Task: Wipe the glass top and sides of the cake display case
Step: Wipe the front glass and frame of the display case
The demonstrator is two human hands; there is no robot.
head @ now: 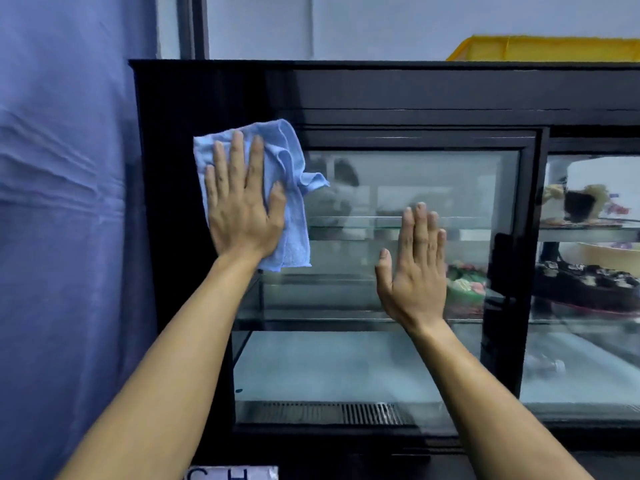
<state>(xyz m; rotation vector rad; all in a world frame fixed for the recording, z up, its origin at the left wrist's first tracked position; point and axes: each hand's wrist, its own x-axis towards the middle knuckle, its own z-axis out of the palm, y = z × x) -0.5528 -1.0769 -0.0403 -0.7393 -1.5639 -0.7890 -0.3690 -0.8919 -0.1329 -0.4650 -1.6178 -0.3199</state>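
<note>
Flat left hand (242, 206) presses cloth (291, 188) (blue) against display case (173, 140).

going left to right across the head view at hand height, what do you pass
blue curtain → left hand pressing the light blue cloth flat on the display case → right hand with straight fingers at the glass door → green decorated cake → black door frame post → dark chocolate cake
</note>
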